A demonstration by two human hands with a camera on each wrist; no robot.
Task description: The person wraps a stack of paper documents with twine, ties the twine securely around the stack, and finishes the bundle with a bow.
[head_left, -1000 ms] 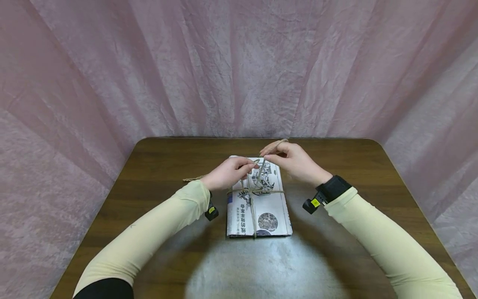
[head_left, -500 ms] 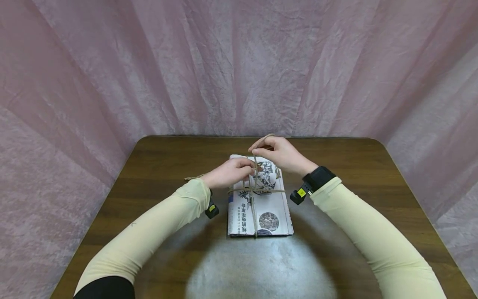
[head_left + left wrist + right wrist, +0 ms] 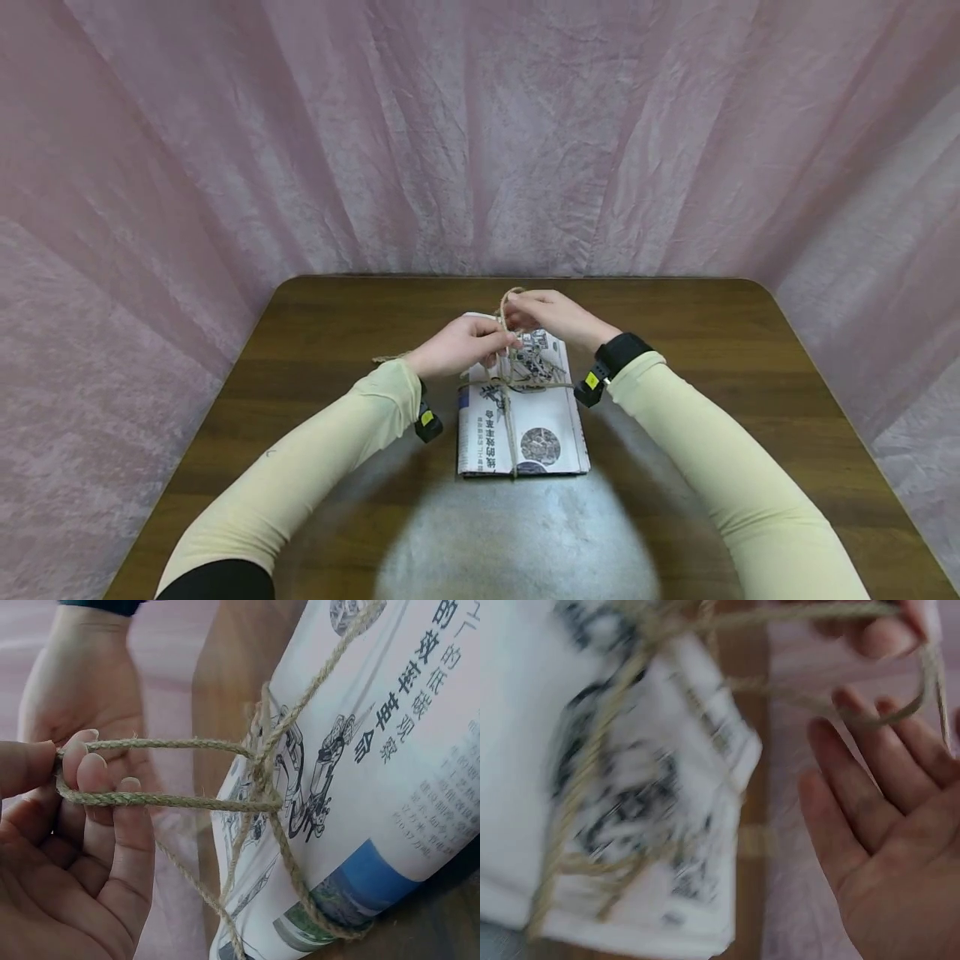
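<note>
Left hand (image 3: 457, 346) fingers pinch a loop of rough brown jute twine (image 3: 180, 799) above the folded newspaper bundle (image 3: 525, 425); right hand (image 3: 551, 317) pinches its far end.

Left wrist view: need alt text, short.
A left hand pinches a loop of jute twine that runs to a knot on a folded newspaper bundle tied crosswise with the same twine. The right hand is behind the loop, and the bundle lies on a dark wooden table.
</note>
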